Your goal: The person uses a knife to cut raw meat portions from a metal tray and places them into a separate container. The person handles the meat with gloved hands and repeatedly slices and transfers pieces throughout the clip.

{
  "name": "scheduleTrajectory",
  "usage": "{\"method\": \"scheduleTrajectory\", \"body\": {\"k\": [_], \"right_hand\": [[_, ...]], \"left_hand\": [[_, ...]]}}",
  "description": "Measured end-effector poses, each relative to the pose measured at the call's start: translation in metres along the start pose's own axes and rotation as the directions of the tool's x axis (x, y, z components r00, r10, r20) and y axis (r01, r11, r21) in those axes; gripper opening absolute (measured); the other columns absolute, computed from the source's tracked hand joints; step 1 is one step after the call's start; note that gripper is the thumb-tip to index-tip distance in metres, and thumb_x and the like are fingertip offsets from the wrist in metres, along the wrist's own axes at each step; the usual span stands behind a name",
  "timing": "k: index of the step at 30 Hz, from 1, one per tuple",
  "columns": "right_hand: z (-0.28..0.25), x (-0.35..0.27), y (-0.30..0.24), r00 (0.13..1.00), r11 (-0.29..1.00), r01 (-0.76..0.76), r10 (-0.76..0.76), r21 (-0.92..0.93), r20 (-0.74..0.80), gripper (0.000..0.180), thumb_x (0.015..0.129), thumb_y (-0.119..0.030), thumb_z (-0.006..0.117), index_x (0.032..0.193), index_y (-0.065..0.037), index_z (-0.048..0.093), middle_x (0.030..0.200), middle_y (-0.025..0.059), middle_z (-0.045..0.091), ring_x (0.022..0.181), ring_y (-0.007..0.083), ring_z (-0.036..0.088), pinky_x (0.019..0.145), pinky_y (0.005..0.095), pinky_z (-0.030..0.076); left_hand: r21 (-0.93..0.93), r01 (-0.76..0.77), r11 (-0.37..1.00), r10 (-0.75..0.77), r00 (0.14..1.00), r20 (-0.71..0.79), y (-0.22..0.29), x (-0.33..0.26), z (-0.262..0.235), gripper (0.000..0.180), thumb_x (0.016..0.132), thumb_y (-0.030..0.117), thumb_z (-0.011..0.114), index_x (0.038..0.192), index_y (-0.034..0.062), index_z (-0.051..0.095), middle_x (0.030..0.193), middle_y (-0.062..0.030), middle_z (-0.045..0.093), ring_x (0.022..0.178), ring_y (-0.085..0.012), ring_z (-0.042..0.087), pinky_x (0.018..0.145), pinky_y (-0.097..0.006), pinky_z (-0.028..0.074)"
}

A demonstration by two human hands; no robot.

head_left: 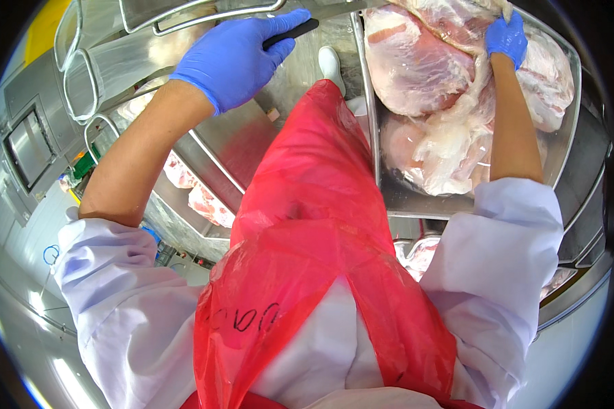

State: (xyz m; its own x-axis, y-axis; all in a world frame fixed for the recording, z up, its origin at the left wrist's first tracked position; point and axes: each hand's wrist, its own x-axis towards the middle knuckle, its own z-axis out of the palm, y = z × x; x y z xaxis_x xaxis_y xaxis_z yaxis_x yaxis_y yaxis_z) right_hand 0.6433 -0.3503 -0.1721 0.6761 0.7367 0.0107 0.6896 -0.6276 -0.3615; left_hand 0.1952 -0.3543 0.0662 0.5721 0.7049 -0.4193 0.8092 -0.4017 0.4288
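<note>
Left hand's (233, 61) fingers wrap a black-handled knife (295, 31); right hand's (507, 39) fingers clutch the raw meat's (419, 65) far edge, seemingly steadying it in the metal tray (426, 205)

Lighting: bright, cool; we record white glare streaks (75, 383) far lower left of the left hand (235, 58). Highlights: wet meat (454, 150) below the right hand (507, 41); soft sheen, red apron (307, 198), between and below the hands. Optics: fisheye; we note bent edges, black corners, bluish rim fringing. Focus: hands fairly crisp.
</note>
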Motion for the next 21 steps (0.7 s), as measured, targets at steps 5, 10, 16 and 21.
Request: {"method": "scheduleTrajectory", "body": {"k": [5,10,16,21], "right_hand": [[0.015,0.008,0.011,0.999,0.995,0.036,-0.038,0.094,0.026,0.047,0.093,-0.035,0.054,0.136,-0.018,0.063,0.122,0.0263,0.069,0.111,0.0476,0.066,0.095,0.0535,0.051],[0.034,0.015,0.021,0.984,0.973,0.176,-0.176,0.148,-0.014,0.048,0.096,-0.032,0.053,0.135,-0.007,0.062,0.126,0.028,0.066,0.115,0.0481,0.064,0.098,0.0513,0.05],[0.024,0.013,-0.014,0.975,0.977,0.105,-0.138,0.188,0.173,0.043,0.1,-0.037,0.052,0.128,-0.006,0.063,0.123,0.0294,0.066,0.115,0.0501,0.062,0.096,0.0536,0.049],[0.021,0.01,-0.02,0.981,0.967,0.109,-0.142,0.229,0.132,0.041,0.099,-0.038,0.053,0.123,-0.006,0.063,0.119,0.0301,0.067,0.111,0.0509,0.063,0.094,0.0556,0.05]], "left_hand": [[0.095,0.136,0.986,-0.155,0.96,0.235,0.039,0.033,-0.041,0.039,0.102,0.022,0.059,0.139,0.0157,0.063,0.095,-0.0188,0.071,0.081,-0.0295,0.066,0.077,-0.041,0.053],[0.115,0.099,0.988,-0.134,0.928,0.347,0.047,0.073,-0.06,0.038,0.097,0.024,0.057,0.129,0.0083,0.068,0.102,-0.0255,0.073,0.091,-0.0416,0.072,0.084,-0.047,0.055],[0.235,0.116,0.965,-0.229,0.811,0.539,0.082,0.111,-0.072,0.027,0.094,0.019,0.055,0.112,0.0054,0.07,0.097,-0.0241,0.073,0.09,-0.0403,0.072,0.08,-0.047,0.055],[0.24,0.217,0.946,-0.305,0.844,0.441,0.081,0.101,-0.039,0.033,0.1,0.019,0.057,0.131,0.0134,0.065,0.089,-0.0159,0.071,0.077,-0.0266,0.065,0.074,-0.039,0.053]]}}
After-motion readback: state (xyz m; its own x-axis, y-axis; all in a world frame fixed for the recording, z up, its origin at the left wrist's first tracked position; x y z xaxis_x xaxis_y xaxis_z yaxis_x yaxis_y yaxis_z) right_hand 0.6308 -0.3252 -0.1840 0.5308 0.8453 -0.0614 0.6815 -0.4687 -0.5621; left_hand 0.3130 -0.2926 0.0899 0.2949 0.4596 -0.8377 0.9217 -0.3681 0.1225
